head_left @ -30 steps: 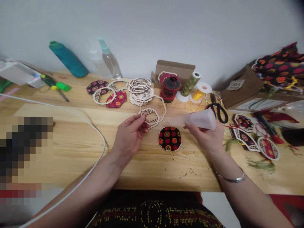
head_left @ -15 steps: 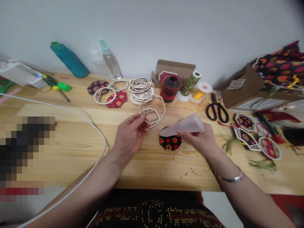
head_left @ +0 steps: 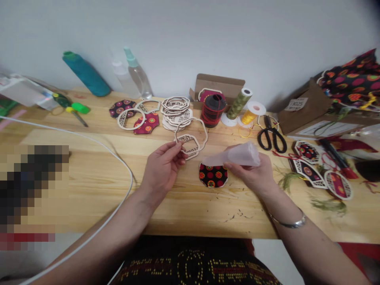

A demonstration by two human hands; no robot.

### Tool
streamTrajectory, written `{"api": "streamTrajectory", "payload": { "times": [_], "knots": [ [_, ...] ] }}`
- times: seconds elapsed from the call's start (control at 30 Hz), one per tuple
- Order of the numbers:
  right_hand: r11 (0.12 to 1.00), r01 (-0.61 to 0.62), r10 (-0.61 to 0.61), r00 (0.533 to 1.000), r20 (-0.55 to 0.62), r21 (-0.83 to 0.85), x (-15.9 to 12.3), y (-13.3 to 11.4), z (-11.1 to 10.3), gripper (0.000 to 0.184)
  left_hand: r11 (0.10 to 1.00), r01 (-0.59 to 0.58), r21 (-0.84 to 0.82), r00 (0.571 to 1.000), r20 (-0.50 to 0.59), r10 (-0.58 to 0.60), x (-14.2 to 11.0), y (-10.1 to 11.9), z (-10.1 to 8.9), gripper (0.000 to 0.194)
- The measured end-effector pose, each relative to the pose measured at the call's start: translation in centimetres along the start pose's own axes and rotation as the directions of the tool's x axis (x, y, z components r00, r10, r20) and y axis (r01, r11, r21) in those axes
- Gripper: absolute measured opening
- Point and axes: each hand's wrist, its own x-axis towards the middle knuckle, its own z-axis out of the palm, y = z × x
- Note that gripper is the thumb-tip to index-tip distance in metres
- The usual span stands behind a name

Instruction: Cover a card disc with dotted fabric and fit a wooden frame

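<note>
My right hand (head_left: 251, 172) grips a translucent white squeeze bottle (head_left: 237, 153), held tilted with its narrow tip pointing left. The tip is over the top edge of a rounded fabric-covered piece (head_left: 213, 175), black with red and orange flowers, flat on the table. Whether it touches the fabric I cannot tell. My left hand (head_left: 163, 168) is closed, thumb and fingers pinched at the left edge of a small wooden lattice panel (head_left: 190, 146). A thin wavy wooden ring (head_left: 205, 130) overlaps that panel.
Behind stand a stack of wooden cutouts (head_left: 177, 113), a dark red thread cone (head_left: 213, 111) and a yellow thread spool (head_left: 248, 116). Black scissors (head_left: 271, 136), finished ornaments (head_left: 308, 172) and a cardboard box (head_left: 314, 107) are at right. A white cable (head_left: 118, 158) crosses the left side.
My right hand has shifted slightly right and the bottle lies flatter, its tip now at the fabric piece's upper edge. My left hand has stayed in place.
</note>
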Motion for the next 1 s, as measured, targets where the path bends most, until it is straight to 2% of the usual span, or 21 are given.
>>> {"api": "streamTrajectory", "payload": {
  "times": [0.1, 0.2, 0.4, 0.47, 0.57, 0.77, 0.87, 1.0],
  "knots": [
    [1.0, 0.018, -0.018, 0.998, 0.065, 0.001, -0.1, 0.2, 0.2, 0.014, 1.0, 0.003, -0.001, 1.0, -0.001, -0.003, 0.0, 0.0, -0.1, 0.01],
    [0.999, 0.033, -0.032, 0.997, 0.071, -0.016, 0.0, 0.3, 0.3, 0.014, 1.0, 0.003, -0.007, 1.0, 0.004, -0.003, 0.0, 0.0, -0.1, 0.01],
    [0.999, 0.03, -0.034, 0.994, -0.102, -0.042, 0.3, 0.3, -0.4, 0.012, 1.0, 0.003, -0.01, 1.0, -0.002, -0.003, 0.0, -0.1, 0.0, 0.009],
    [0.999, 0.013, -0.017, 0.992, -0.126, -0.031, 0.4, 0.4, -0.6, 0.013, 1.0, 0.002, -0.009, 1.0, -0.005, -0.002, 0.0, -0.1, 0.0, 0.008],
    [0.999, 0.021, -0.026, 0.995, -0.101, -0.044, 0.3, 0.4, -0.6, 0.013, 1.0, 0.002, -0.008, 1.0, -0.003, -0.002, 0.0, -0.1, 0.0, 0.008],
    [0.982, 0.139, -0.142, 0.99, -0.017, -0.125, 0.3, 0.7, -0.4, 0.012, 1.0, -0.003, -0.007, 1.0, 0.019, 0.003, 0.0, 0.0, -0.1, 0.008],
    [0.974, 0.172, -0.179, 0.983, -0.038, -0.149, 0.4, 0.8, -0.7, 0.012, 1.0, -0.001, -0.012, 1.0, 0.011, 0.001, 0.0, -0.1, -0.1, 0.008],
    [0.98, 0.135, -0.147, 0.987, -0.072, -0.15, 0.3, 0.6, -0.8, 0.011, 1.0, 0.0, -0.021, 1.0, 0.01, 0.0, 0.0, -0.1, -0.1, 0.008]
  ]
}}
